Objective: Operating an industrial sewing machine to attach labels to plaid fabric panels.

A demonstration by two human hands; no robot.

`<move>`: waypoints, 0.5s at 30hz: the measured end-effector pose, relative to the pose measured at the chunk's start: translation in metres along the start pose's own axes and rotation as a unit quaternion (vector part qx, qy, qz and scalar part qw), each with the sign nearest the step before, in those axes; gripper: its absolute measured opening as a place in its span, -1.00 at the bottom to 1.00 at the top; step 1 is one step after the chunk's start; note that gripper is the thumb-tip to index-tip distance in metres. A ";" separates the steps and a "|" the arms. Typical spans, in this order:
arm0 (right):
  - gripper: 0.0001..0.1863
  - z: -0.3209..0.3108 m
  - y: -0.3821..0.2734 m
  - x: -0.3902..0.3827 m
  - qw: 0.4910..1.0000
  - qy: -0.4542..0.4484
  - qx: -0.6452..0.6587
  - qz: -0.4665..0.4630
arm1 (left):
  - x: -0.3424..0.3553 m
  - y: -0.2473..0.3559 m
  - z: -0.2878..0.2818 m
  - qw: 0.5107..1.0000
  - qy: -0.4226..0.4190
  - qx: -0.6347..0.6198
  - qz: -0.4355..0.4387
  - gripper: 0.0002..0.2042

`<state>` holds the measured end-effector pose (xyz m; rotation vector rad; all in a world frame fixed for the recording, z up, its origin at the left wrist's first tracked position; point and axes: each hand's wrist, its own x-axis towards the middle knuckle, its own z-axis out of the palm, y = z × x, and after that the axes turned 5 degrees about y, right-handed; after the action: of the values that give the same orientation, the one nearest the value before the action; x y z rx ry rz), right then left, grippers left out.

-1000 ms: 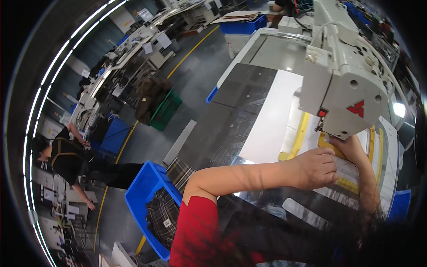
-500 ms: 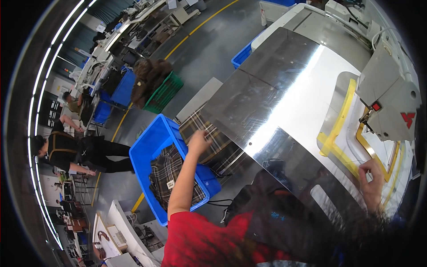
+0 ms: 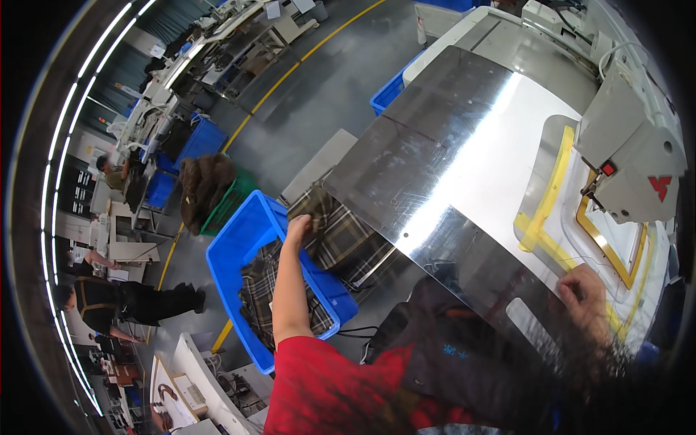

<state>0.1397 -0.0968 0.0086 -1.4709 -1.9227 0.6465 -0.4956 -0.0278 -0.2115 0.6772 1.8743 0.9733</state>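
My left hand (image 3: 299, 225) is closed on dark plaid fabric (image 3: 339, 243) draped over the far edge of a blue bin (image 3: 230, 230), beside the dark metal table panel (image 3: 406, 138). More plaid cloth (image 3: 279, 290) lies inside that bin. My right hand (image 3: 583, 297) has curled fingers over the machine bed, just below a gold-coloured rectangular frame (image 3: 609, 257) and by yellow tape (image 3: 544, 217); whatever its fingers may hold is too small to make out. The grey sewing machine head (image 3: 631, 138) stands over the frame.
Across the aisle (image 3: 275, 116), a co-worker in black (image 3: 105, 301) stands at the left, with another person (image 3: 112, 174) farther back among workbenches. A green crate (image 3: 217, 214) holds brown furry material. A white bench (image 3: 188, 388) is at the lower left, another blue bin (image 3: 388, 90) behind the table.
My left hand has moved leftward from the machine to the plaid fabric and now grips it. My right hand has come down from beneath the machine head. The view has swung leftward.
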 end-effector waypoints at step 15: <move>-0.90 0.000 0.010 -0.005 0.998 0.002 0.020 -0.060 | -0.137 0.199 0.060 0.975 -0.044 -0.115 0.185 -0.77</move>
<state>0.1474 -0.0991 0.0003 -1.3206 -1.9665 0.6218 -0.3672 -0.0035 0.0008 0.9313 1.5547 1.3506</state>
